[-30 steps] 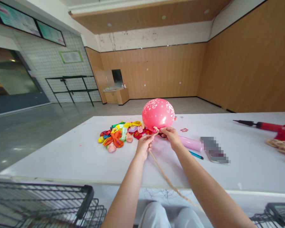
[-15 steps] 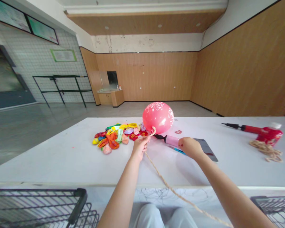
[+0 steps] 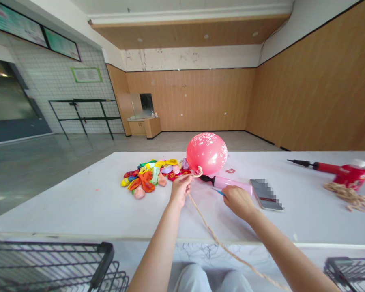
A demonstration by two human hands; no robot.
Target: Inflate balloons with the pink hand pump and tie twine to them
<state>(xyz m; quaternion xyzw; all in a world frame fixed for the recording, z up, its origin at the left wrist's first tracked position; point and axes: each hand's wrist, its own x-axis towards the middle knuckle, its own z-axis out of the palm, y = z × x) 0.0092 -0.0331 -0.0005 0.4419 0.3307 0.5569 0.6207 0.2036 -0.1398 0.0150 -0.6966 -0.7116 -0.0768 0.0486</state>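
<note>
An inflated pink balloon [image 3: 207, 153] with white print rests on the white table [image 3: 79, 202]. A tan rope [image 3: 213, 237] is looped at its neck and trails off the table's near edge toward me. My left hand [image 3: 180, 189] pinches the rope just below the balloon's neck. My right hand [image 3: 237, 200] is curled on the table next to a blue pen [image 3: 218, 192], with its fingers at the pen's near end. A pink hand pump [image 3: 231, 184] lies just behind the pen.
A heap of flat coloured balloons [image 3: 152, 175] lies left of the pink one. A phone [image 3: 266, 194] lies right of my right hand. A red pump [image 3: 331, 167], red bottle [image 3: 353, 175] and rope coil [image 3: 346, 195] sit far right. Wire baskets [image 3: 54, 265] stand below the table.
My right hand let go of the balloon's neck and came down beside the blue pen. The left hand kept its pinch on the rope.
</note>
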